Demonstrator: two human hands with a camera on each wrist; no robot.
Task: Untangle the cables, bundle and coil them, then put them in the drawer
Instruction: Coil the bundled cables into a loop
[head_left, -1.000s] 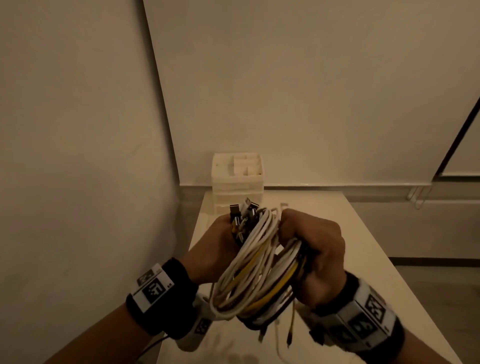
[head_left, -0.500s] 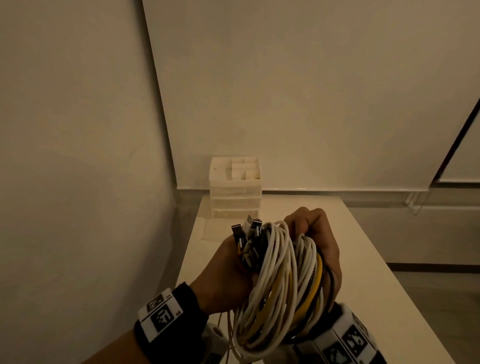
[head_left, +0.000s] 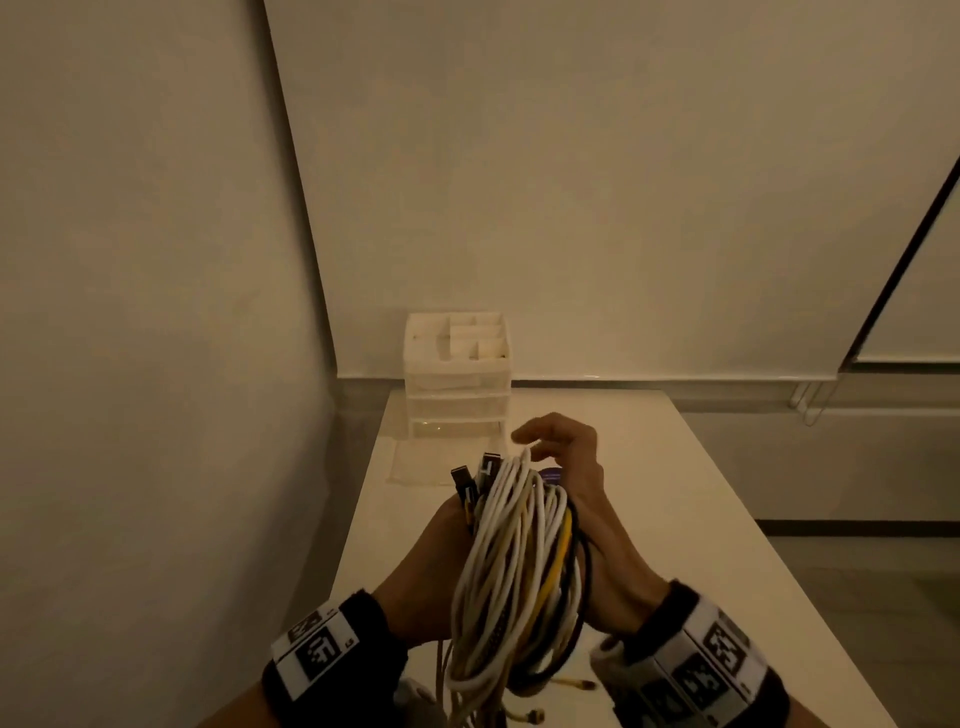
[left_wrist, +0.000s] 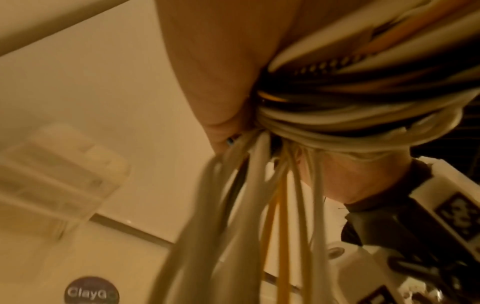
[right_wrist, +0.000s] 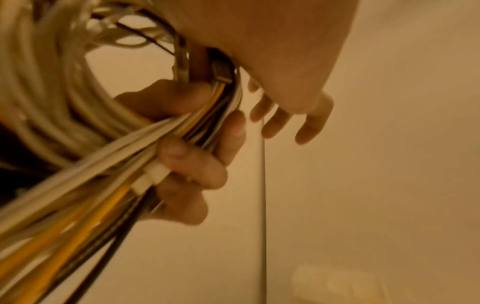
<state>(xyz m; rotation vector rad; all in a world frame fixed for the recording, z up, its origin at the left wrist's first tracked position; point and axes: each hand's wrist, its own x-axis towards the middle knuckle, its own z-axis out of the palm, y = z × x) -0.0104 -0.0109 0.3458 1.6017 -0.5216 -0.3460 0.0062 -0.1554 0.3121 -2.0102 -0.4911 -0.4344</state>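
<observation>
A coil of white, yellow and black cables (head_left: 514, 566) stands on edge between my two hands above the near end of the table (head_left: 701, 519). My left hand (head_left: 431, 571) grips its left side just below several dark plugs (head_left: 475, 475); in the right wrist view its fingers (right_wrist: 187, 160) curl round the strands. My right hand (head_left: 582, 467) lies against the coil's right side with its fingers (right_wrist: 309, 127) straight and spread past the top. Loose cable ends (left_wrist: 259, 205) hang under the coil (left_wrist: 363, 98). The white drawer unit (head_left: 457, 384) stands at the table's far left, drawers closed.
A wall runs close along the table's left edge and another behind the drawer unit. A clear flat sheet (head_left: 426, 462) lies in front of the unit. Yellow-tipped cable ends (head_left: 582, 686) rest on the table below my hands.
The coil has turned from slanted to upright and edge-on. My right hand, which was gripping it, has straightened its fingers. My left hand keeps its hold.
</observation>
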